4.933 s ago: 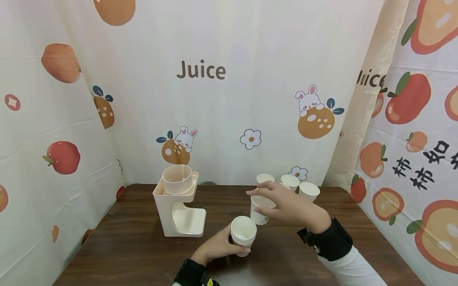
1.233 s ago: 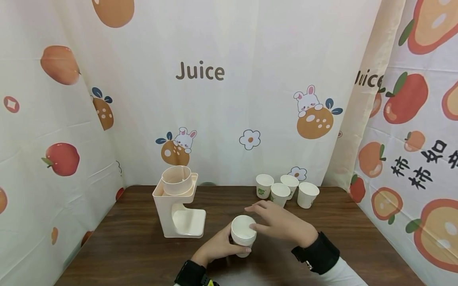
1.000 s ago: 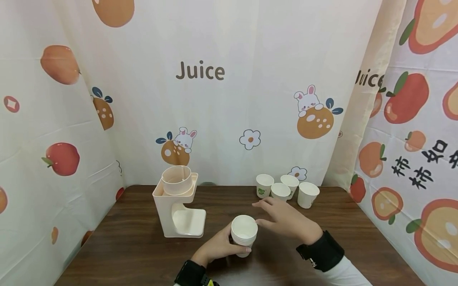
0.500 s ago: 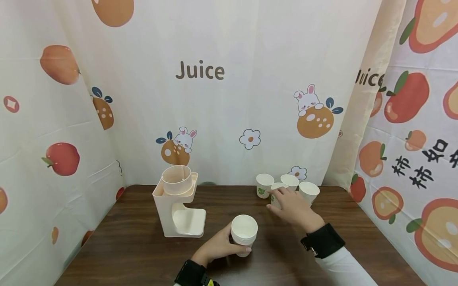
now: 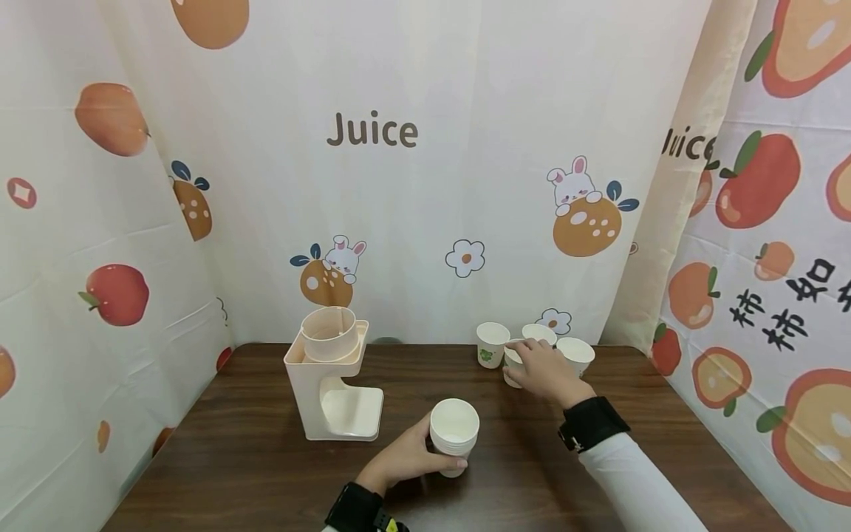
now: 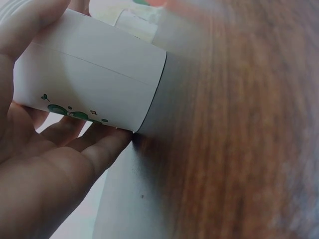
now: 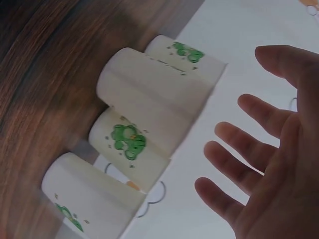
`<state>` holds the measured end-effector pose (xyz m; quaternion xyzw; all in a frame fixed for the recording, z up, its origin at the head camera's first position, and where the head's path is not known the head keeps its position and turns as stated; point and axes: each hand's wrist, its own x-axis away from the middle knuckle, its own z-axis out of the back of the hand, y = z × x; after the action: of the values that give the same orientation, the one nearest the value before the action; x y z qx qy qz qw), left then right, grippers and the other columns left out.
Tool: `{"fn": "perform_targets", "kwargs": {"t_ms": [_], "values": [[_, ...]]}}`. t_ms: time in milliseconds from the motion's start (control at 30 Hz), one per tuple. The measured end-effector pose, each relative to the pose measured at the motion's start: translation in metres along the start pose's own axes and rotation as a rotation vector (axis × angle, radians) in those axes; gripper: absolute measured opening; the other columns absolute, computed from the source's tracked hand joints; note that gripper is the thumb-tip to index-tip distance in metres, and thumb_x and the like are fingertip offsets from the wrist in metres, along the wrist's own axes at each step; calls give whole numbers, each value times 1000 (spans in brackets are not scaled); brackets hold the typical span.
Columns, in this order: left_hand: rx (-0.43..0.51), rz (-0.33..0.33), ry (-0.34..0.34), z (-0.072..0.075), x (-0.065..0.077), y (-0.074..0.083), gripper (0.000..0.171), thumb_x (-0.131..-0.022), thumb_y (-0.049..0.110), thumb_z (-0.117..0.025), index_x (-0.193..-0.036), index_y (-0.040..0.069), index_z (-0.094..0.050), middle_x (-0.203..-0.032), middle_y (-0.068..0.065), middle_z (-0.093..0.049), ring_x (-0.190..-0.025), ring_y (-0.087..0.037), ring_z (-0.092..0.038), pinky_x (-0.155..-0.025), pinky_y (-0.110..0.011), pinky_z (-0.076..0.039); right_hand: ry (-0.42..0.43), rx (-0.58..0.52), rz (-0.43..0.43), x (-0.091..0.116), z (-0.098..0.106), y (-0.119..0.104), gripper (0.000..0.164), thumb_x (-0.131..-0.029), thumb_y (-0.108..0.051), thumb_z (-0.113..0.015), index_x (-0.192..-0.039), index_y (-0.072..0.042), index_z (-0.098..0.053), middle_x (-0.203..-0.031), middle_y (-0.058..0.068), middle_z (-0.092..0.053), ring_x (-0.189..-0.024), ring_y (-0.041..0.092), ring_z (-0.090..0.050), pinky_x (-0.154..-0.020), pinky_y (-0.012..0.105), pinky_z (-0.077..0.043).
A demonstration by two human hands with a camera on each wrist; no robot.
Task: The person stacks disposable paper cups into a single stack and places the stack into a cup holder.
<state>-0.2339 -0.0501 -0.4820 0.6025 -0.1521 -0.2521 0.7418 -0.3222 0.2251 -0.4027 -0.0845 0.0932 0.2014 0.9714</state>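
1. Left grip [image 5: 412,454]: we see its fingers curled round the cup stack [image 5: 454,436]; only the left wrist view shows the stack's green print [image 6: 70,113].
2. Right grip [image 5: 544,372]: fingers spread in the right wrist view, at four white cups [image 7: 132,142] beyond the stack, to its right. We cannot confirm contact.
3. Worktop [image 5: 259,476]: dark wood grain, beneath the stack.
4. Cream stand [image 5: 307,399]: left of the stack.
5. Curtain [image 5: 412,66]: fruit-printed, behind the stack.

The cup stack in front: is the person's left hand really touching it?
Touching. The left wrist view shows it: the left hand holds the cup stack, thumb on one side, fingers on the other.
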Motion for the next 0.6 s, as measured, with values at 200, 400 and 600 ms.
{"fn": "perform_targets", "kwargs": {"t_ms": [200,400,600], "values": [[0,7,1,1,-1,0,78,-77,28,-77,-140,31,-30,-126,4,-52,-113,-14,-49,-97,-51,-36,-35,4,-35,-14,-8,9,51,-91,-42,-56,-130,-10,-52,-129,17,-52,-113,38,-44,-87,61,-41],[6,12,1,1,-1,-2,76,-77,29,-77,-138,33,-32,-125,6,-53,-112,-14,-49,-97,-52,-34,-83,-11,-56,-22,-13,15,51,-92,-40,-55,-133,-10,-50,-132,20,-50,-115,42,-41,-89,64,-38],[-2,-10,-3,0,0,-3,76,-77,28,-76,-139,31,-32,-125,4,-53,-112,-15,-49,-97,-52,-35,-81,9,-57,-25,-19,20,51,-91,-40,-55,-133,-11,-50,-132,19,-51,-116,43,-40,-88,66,-37]]}}
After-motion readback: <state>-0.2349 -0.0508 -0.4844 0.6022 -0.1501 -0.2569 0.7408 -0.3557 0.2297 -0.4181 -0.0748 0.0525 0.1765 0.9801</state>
